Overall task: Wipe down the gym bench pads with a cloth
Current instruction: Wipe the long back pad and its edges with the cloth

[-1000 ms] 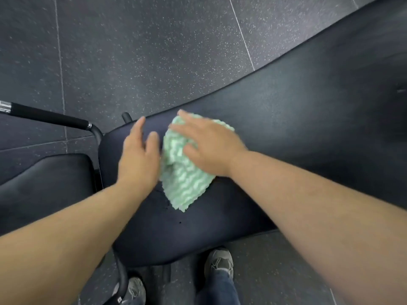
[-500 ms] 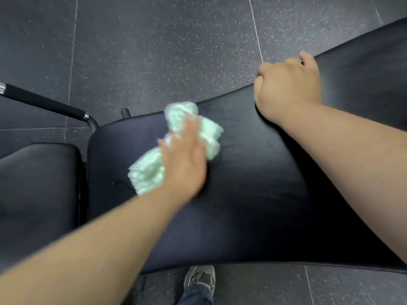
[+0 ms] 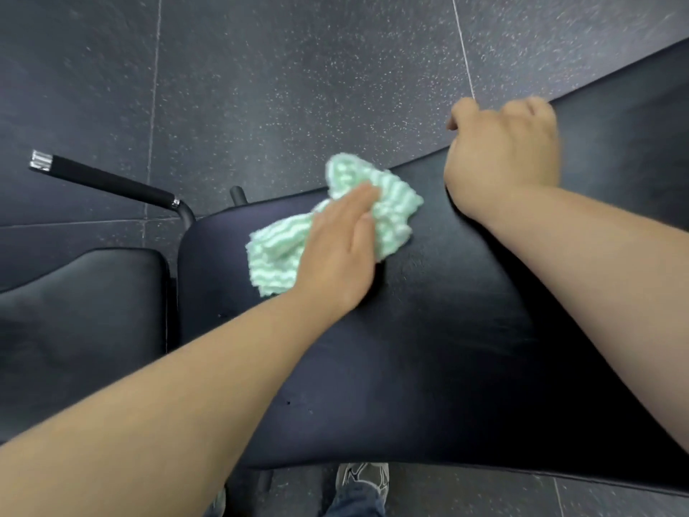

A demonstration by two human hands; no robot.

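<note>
Cloth (image 3: 391,214) slides w/ L grip (image 3: 339,255) toward far edge of pad (image 3: 428,348), fingers flat on cloth; R grip (image 3: 503,154) holds that edge.

- cloth (image 3: 391,214): soft, ribbed fabric in mint-green and white wavy stripes, matt and crumpled.
- long pad (image 3: 447,348): black leather-like upholstery, smooth and finely grained, with a faint sheen.
- seat pad (image 3: 74,311): the same black upholstery, with glossier highlights along its edge.
- handle (image 3: 112,182): matt black grip, shiny chrome metal at both ends.
- floor (image 3: 279,87): dark, matt, rubber-like tiles with pale flecks.
</note>
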